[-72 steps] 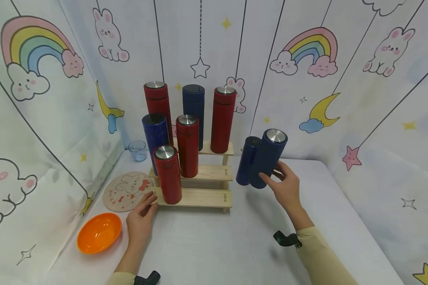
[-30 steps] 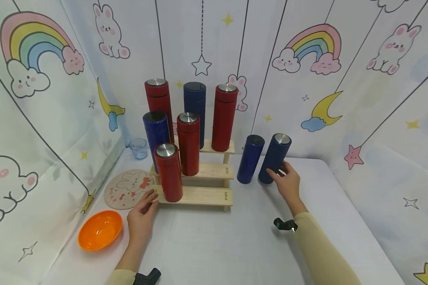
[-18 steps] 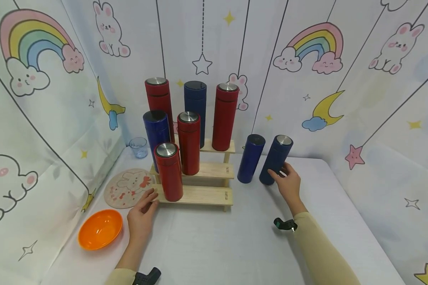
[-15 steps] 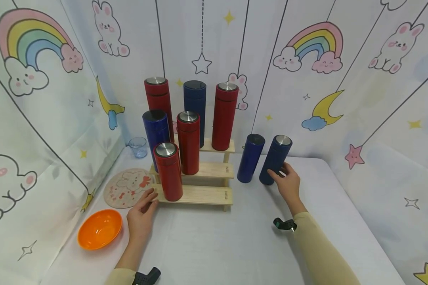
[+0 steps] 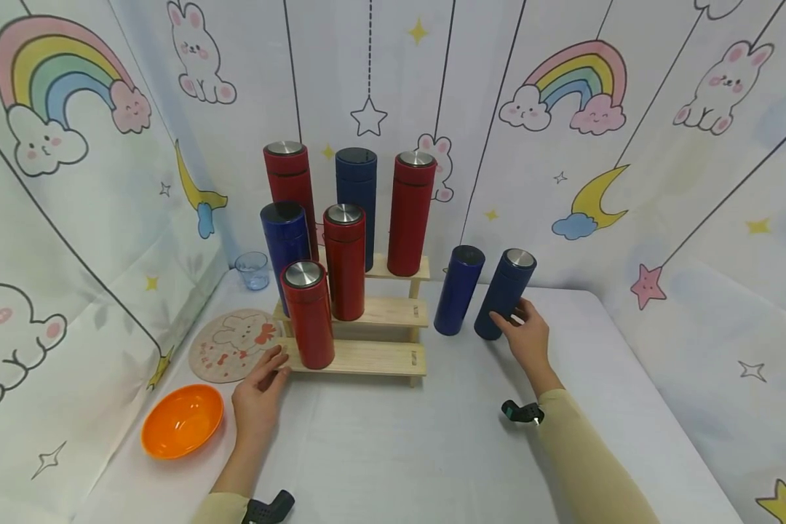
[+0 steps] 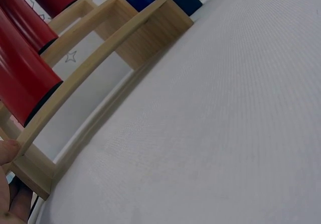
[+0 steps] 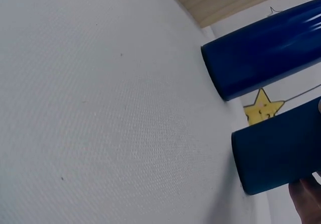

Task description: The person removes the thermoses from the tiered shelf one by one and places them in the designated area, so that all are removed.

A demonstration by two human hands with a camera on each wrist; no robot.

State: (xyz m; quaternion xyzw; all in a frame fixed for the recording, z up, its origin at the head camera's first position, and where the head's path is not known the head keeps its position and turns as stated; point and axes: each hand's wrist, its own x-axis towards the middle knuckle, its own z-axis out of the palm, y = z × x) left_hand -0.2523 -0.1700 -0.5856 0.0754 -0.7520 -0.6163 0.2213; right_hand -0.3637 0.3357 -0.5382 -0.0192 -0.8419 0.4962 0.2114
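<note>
On the right of the table, my right hand (image 5: 526, 338) grips the lower part of a dark blue thermos (image 5: 506, 291) with a silver-topped lid. Its base appears to meet the tabletop in the right wrist view. A glossier blue thermos (image 5: 459, 290) with a black lid stands just left of it, with a narrow gap between. My left hand (image 5: 258, 393) pinches the left end of the lowest step of a three-tier wooden rack (image 5: 380, 358), thumb on top and fingers underneath in the left wrist view. A red thermos (image 5: 308, 320) stands on that step beside the hand.
Higher rack steps bear more red thermoses (image 5: 345, 269) and blue thermoses (image 5: 356, 207). Left of the rack are an orange bowl (image 5: 182, 422), a round rabbit-print mat (image 5: 232, 356) and a small clear cup (image 5: 252, 273). Patterned cloth walls (image 5: 380, 65) enclose the white table (image 5: 393, 451).
The dark blue thermos in my right hand has come down and right, away from the glossier blue one it overlapped. It holds still over the last half second. My left hand stays on the rack.
</note>
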